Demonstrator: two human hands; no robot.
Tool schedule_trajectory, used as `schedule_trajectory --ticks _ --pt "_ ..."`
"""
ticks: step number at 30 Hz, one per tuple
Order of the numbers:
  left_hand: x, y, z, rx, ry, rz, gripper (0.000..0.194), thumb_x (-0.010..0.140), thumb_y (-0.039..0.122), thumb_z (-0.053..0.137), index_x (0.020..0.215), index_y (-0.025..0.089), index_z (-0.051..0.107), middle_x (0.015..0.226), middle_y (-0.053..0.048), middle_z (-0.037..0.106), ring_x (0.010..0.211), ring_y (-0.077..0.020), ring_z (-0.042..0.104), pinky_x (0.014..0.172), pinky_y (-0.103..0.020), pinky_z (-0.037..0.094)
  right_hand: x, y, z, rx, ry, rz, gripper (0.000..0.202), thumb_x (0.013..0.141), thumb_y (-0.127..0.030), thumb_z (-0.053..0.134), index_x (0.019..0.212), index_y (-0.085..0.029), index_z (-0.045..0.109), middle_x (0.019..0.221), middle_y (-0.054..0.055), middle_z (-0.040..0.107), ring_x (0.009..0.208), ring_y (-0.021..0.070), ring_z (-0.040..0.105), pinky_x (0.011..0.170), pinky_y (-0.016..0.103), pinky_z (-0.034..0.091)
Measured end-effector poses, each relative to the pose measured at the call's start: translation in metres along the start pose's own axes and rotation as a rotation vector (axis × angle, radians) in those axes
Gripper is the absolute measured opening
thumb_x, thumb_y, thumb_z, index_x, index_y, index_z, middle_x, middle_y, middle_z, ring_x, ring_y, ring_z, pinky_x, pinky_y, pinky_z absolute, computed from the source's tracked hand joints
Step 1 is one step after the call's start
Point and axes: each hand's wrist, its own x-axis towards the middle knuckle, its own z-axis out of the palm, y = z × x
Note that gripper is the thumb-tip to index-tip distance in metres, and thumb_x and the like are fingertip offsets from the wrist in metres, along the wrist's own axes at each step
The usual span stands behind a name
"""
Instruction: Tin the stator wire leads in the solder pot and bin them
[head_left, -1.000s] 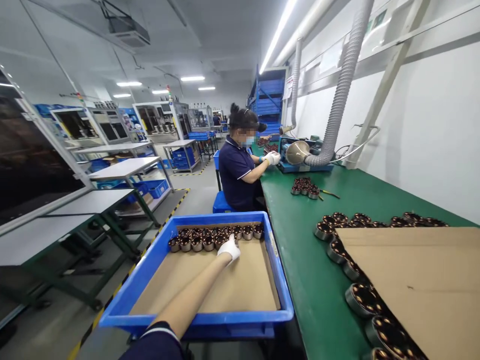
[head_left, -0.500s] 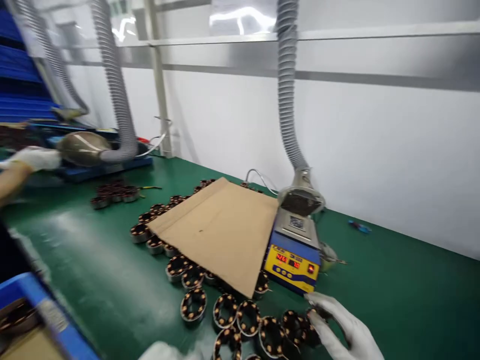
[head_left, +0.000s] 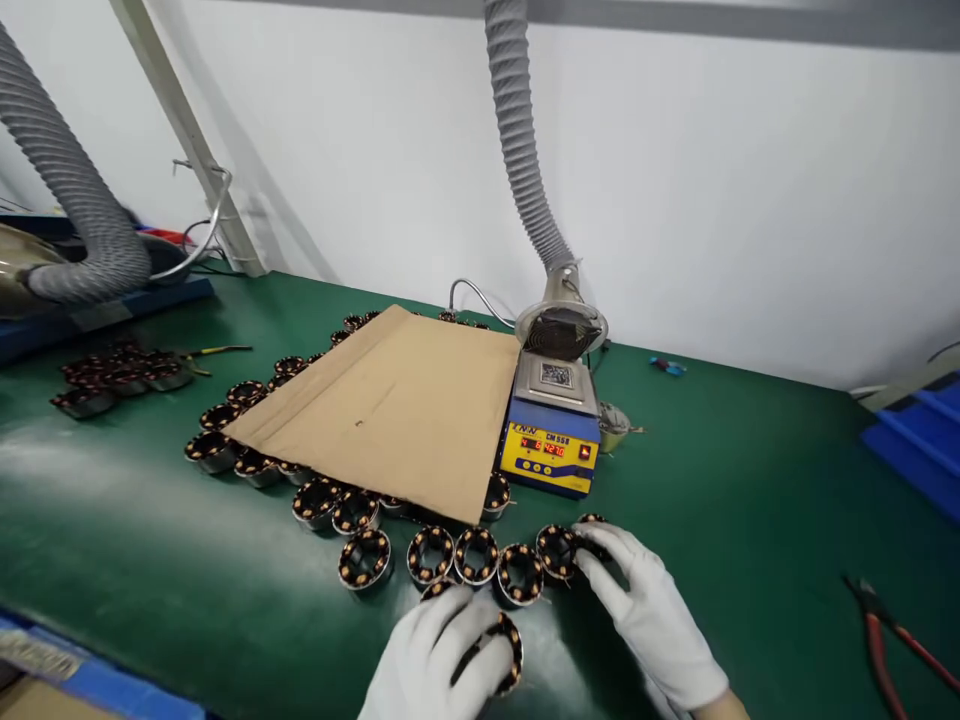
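Observation:
My left hand (head_left: 442,660), in a white glove, is at the bottom middle with its fingers curled over a ring-shaped motor stator (head_left: 514,650), partly hidden by them. To its right, my gloved right hand (head_left: 649,610) has thumb and fingers closed around another stator (head_left: 592,519), mostly covered by the hand. Beside those fingertips stands a stator (head_left: 556,552) with dark windings and coppery spots. Several more, such as one stator (head_left: 519,576), form a loose row between my hands and the cardboard sheet (head_left: 405,400).
Behind my right hand stands a blue-and-yellow solder pot (head_left: 551,450) with a lit display, under a grey extraction hose (head_left: 517,130). Red-handled pliers (head_left: 874,620) lie at right. Stators (head_left: 124,370) cluster at left on the green table (head_left: 97,530). A blue bin (head_left: 112,685) is lower left.
The view has swung right and down, bringing the pliers into sight; the co-worker's arm has left it. My left hand now shows fully, over a stator. My right hand stays at the row's right end.

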Motion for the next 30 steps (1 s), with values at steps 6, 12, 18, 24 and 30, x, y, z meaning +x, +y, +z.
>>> schedule_trajectory --ticks 6,12,18,24,30 --pt "0.008 0.011 0.029 -0.064 -0.141 -0.170 0.036 0.059 0.040 0.084 0.079 0.021 0.062 0.123 -0.006 0.058 0.117 -0.0382 0.045 0.089 -0.047 0.044 -0.039 -0.021 -0.009 0.439 0.117 0.251 0.019 0.080 -0.037 0.062 0.092 -0.024 0.070 0.096 0.007 0.072 0.089 0.0229 0.068 0.080 0.032 0.056" --pt "0.051 0.006 -0.004 -0.609 -0.196 -0.132 0.037 0.064 0.034 0.083 0.087 0.023 0.057 0.135 -0.004 0.048 0.127 -0.0314 0.037 0.101 -0.042 0.040 -0.045 -0.069 -0.002 1.353 -0.314 0.551 0.051 0.066 -0.052 0.074 0.109 -0.026 0.066 0.108 0.008 0.069 0.101 0.0279 0.064 0.092 0.041 0.049" --pt "0.081 0.022 -0.014 -0.807 -0.075 -0.215 0.085 0.067 0.025 0.084 0.134 0.029 0.032 0.136 -0.008 0.045 0.123 -0.0271 0.044 0.104 -0.038 0.038 -0.050 -0.074 -0.006 1.822 -0.182 0.876 0.036 0.069 -0.045 0.074 0.098 -0.024 0.070 0.104 0.008 0.069 0.103 0.0283 0.061 0.087 0.046 0.050" --pt "0.085 0.017 -0.021 -0.930 -0.158 -0.129 0.064 0.075 0.026 0.074 0.131 0.033 0.043 0.132 -0.002 0.051 0.122 -0.0273 0.045 0.105 -0.036 0.034 -0.055 -0.076 -0.001 1.932 -0.149 0.944 0.043 0.060 -0.033 0.083 0.100 -0.024 0.068 0.106 0.006 0.069 0.100 0.0244 0.063 0.084 0.037 0.049" --pt "0.105 0.008 -0.021 -1.189 -0.059 -0.437 0.023 0.078 0.017 0.044 0.072 0.023 0.066 0.082 0.000 0.069 0.102 -0.0225 0.058 0.090 -0.030 0.043 -0.048 -0.087 0.002 1.972 -0.342 0.803 0.041 0.066 -0.039 0.078 0.098 -0.016 0.068 0.084 0.009 0.072 0.073 0.0193 0.068 0.060 0.024 0.048"
